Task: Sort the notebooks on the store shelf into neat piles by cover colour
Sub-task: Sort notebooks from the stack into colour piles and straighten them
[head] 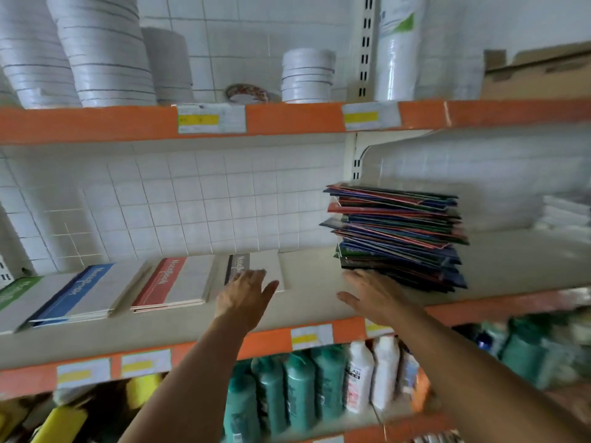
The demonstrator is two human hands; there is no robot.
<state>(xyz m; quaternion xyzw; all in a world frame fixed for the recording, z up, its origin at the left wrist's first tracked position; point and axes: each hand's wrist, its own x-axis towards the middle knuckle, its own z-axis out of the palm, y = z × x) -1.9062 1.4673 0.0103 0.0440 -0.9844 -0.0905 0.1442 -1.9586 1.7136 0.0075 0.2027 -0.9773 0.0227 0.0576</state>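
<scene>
A tall, untidy mixed stack of notebooks (pixel 396 238) with red, blue and green covers stands on the middle shelf (pixel 313 273), right of centre. To its left lie four low piles in a row: green (pixel 16 290), blue (pixel 86 290), red (pixel 174 284) and grey (pixel 259 266). My left hand (pixel 244 295) reaches over the front of the grey pile with fingers spread, holding nothing. My right hand (pixel 372 297) is stretched flat at the foot of the mixed stack, fingertips at its lower left corner. The picture is blurred by motion.
Stacks of white plates (pixel 102 52) and a cardboard box (pixel 537 75) fill the shelf above. Green and white bottles (pixel 319 388) stand on the shelf below. White packets (pixel 566 215) lie at the far right of the middle shelf. Orange shelf edges carry price labels.
</scene>
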